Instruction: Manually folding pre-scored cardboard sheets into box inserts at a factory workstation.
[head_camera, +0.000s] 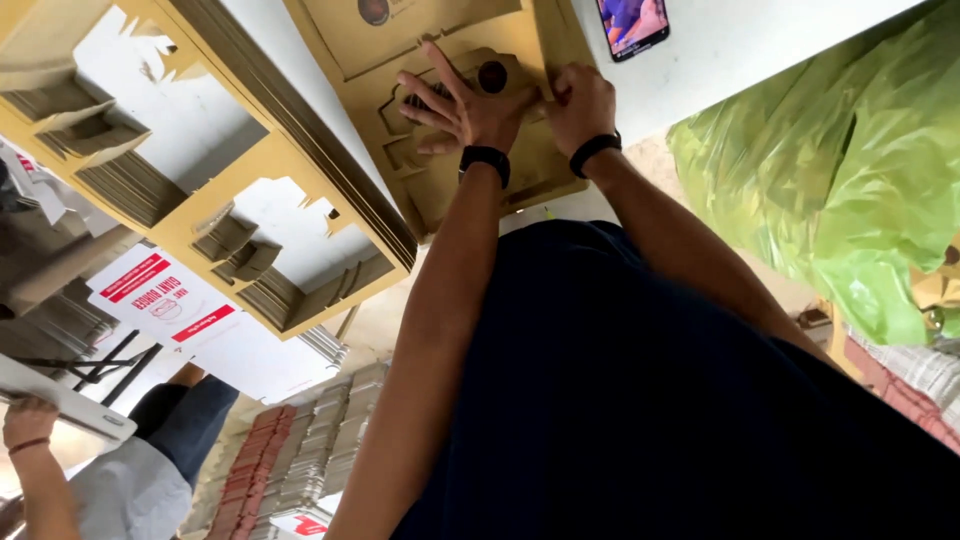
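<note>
A flat brown die-cut cardboard sheet lies on the white table in front of me. My left hand rests on it with fingers spread, pressing down on a cut-out piece in the middle. My right hand is beside it, fingers curled and pinching the sheet's edge at the cut-out. Both wrists wear black bands. My dark shirt fills the lower part of the view.
A thick stack of die-cut brown cardboard sits at the left. A phone lies on the table. A green plastic bag bulges at right. Another person works lower left, near stacked printed boxes.
</note>
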